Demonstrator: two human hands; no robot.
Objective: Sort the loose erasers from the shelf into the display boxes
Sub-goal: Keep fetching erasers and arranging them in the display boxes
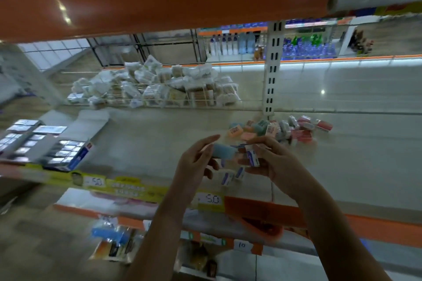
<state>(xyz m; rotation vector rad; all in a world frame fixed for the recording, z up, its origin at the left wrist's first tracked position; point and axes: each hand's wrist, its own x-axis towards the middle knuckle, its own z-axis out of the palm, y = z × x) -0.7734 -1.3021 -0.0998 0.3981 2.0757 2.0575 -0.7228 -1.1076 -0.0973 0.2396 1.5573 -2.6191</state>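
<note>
Nearest me, my left hand [194,162] grips a blue eraser [223,152], long axis lying left to right, pointing at my right hand [271,159], which clutches several small erasers [252,157], gathered, I judge, for boxing. The boxes [45,143] sit far left, the loose pile [280,131] behind.

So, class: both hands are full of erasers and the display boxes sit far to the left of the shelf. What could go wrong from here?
1. The right hand pinches several small white erasers at once; one may slip, like the two lying on the shelf below it.
2. The left hand holds the blue eraser only by the fingertips, so it might drop on the way to the display boxes.
3. The loose pile mixes colours, so mis-sorting is likely.
</note>
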